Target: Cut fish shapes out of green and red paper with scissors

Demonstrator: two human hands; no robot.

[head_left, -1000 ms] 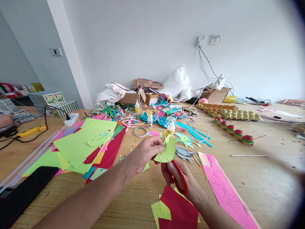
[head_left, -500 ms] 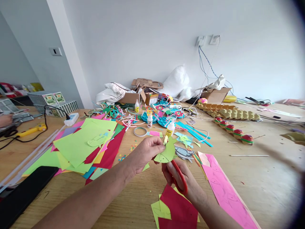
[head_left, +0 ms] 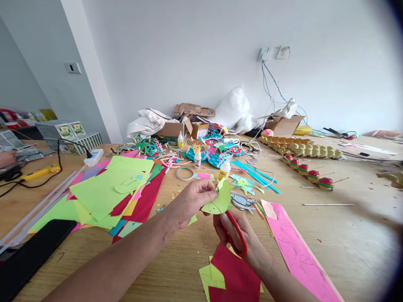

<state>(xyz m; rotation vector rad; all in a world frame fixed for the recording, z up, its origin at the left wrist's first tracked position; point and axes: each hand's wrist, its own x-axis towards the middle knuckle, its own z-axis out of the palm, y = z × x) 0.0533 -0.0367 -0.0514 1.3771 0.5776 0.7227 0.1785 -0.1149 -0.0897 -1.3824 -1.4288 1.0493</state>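
Between the thumb and fingers of my left hand point(head_left: 197, 199) is a green paper fish point(head_left: 222, 199) with drawn pencil lines. My right hand point(head_left: 234, 233) grips red-handled scissors point(head_left: 236, 239) just below the fish; the paper hides their blades. A grey-blue paper fish point(head_left: 242, 201) lies on the table to the right of the cutout. Below my right wrist are red paper pieces point(head_left: 234, 270) on top of yellow-green paper scraps point(head_left: 206, 277).
A stack of coloured paper point(head_left: 103, 188) spreads at left, beside a black phone-like slab point(head_left: 37, 256). Pink paper with drawn fish point(head_left: 297, 251) lies at right. Glue bottles point(head_left: 224, 167), a tape roll point(head_left: 185, 173) and egg-carton caterpillars point(head_left: 307, 170) stand farther back.
The green paper fish has tilted and shifted very slightly in my left hand. Both hands keep nearly the same place, the right still holding the scissors.
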